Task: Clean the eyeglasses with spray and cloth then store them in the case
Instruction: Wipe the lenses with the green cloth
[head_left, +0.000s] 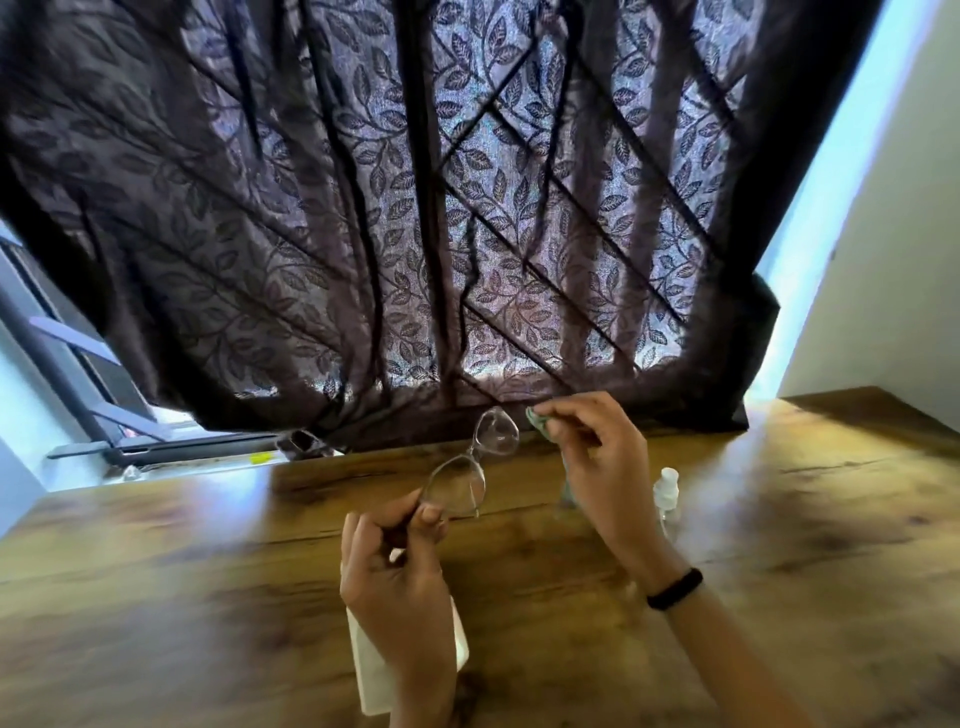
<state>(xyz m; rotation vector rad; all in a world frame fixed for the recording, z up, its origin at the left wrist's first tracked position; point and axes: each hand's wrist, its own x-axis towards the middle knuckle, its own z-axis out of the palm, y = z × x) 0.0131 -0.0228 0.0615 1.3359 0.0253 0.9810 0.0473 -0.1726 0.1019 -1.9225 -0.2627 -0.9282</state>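
Note:
My left hand (400, 582) pinches the near end of the thin-framed clear eyeglasses (475, 462), holding them up above the wooden table (208, 571). My right hand (597, 462) is closed on a pale green cloth (535, 418), bunched at the fingertips just right of the far lens; whether it touches the lens I cannot tell. A small clear spray bottle (666, 491) with a white top stands on the table right of my right wrist. A white case (371, 670) lies on the table under my left forearm, largely hidden.
A dark leaf-patterned curtain (415, 208) hangs along the table's far edge. A window frame (78, 374) and sill are at the far left, a white wall (883, 260) at the right. The table's right corner is near the wall.

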